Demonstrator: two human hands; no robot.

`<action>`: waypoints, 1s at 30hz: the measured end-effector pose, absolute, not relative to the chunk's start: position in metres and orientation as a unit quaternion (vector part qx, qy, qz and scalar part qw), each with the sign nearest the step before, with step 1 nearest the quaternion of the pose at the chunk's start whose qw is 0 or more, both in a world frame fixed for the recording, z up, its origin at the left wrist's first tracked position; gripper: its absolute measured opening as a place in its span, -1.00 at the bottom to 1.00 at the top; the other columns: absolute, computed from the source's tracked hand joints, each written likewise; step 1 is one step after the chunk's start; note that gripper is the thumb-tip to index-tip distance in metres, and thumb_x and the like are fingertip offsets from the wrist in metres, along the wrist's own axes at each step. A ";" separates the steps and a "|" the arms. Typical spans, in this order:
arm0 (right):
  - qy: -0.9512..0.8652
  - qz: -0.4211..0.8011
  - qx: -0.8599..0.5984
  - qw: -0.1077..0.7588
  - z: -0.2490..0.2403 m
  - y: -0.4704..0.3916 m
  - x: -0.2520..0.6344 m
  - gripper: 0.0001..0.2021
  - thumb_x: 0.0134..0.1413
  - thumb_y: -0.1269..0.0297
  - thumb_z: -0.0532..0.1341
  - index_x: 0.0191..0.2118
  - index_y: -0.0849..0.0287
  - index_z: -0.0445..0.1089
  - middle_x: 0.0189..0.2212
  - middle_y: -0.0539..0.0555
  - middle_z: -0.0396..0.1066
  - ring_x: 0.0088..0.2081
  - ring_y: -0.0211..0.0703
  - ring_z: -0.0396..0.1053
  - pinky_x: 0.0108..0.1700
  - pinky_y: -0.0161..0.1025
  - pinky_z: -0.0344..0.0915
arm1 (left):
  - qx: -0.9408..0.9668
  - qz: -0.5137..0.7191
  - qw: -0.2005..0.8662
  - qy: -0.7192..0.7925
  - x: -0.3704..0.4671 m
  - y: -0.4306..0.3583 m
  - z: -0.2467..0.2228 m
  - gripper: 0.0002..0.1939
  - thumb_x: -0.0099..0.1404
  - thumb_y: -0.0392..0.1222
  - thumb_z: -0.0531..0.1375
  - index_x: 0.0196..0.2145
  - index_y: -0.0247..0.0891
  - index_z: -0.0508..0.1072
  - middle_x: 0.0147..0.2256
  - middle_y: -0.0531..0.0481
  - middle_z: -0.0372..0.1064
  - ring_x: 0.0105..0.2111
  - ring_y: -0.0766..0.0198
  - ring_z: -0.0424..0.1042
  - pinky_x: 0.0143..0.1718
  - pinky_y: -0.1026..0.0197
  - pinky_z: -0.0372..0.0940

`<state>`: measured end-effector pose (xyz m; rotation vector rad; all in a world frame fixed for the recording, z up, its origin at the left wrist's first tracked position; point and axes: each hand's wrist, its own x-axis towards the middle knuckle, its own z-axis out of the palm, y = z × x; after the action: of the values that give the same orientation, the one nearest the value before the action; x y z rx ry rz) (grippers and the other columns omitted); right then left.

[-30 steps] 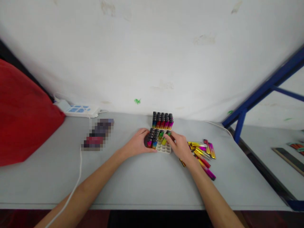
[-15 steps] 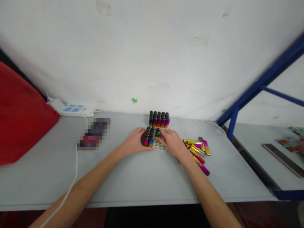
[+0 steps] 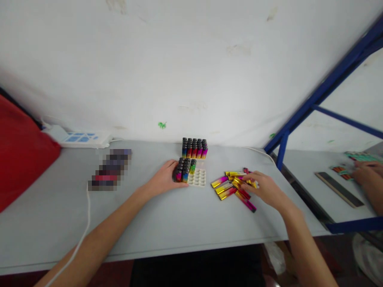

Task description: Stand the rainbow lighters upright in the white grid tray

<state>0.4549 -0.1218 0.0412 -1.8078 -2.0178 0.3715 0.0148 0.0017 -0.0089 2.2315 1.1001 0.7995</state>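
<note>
So I'm standing here watching this person at a grey table [image 3: 143, 235], and the left hand [image 3: 166, 175] is curled round the left end of a white tray [image 3: 197, 179] in the middle of the frame, fingers at the far side, thumb lying along the near edge. Black-topped lighters [image 3: 183, 170] stand upright in the tray's left part, with a green lighter [image 3: 193, 165] next to them near the back, and round white pockets show over on the right side. Just behind that, a neat block of lighters [image 3: 194, 148] stands upright in rows, blue through red to pink. Right of centre there's a messy pile of shiny lighters [image 3: 223, 187], gold, red and magenta, lying flat every which way. The right hand [image 3: 261, 185] is down on the pile's right side with fingers bent over it; honestly can't tell if it's pinching one. Power strip [image 3: 85, 138] by the wall at centre left, red cloth [image 3: 24, 155] at the left edge, and somebody else's hand [image 3: 365, 173] at the far right, past a blue metal frame [image 3: 283, 149].
</note>
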 end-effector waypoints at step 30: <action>-0.490 0.533 -0.441 0.531 0.053 -0.036 0.299 -0.24 0.05 -0.64 0.42 -0.09 0.01 0.46 -0.43 -0.07 0.40 -0.43 -0.12 0.39 -0.29 -0.11 0.49 | 0.816 0.311 0.233 0.428 0.024 -0.003 -0.012 -0.25 0.07 0.33 0.66 0.05 -0.15 0.64 0.05 -0.21 0.65 0.13 -0.32 0.64 0.28 -0.26 0.55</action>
<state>0.2991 -0.0362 0.0528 -1.0518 -1.1690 1.2725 0.0242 -0.0033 -0.0122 2.2423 1.1745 0.8553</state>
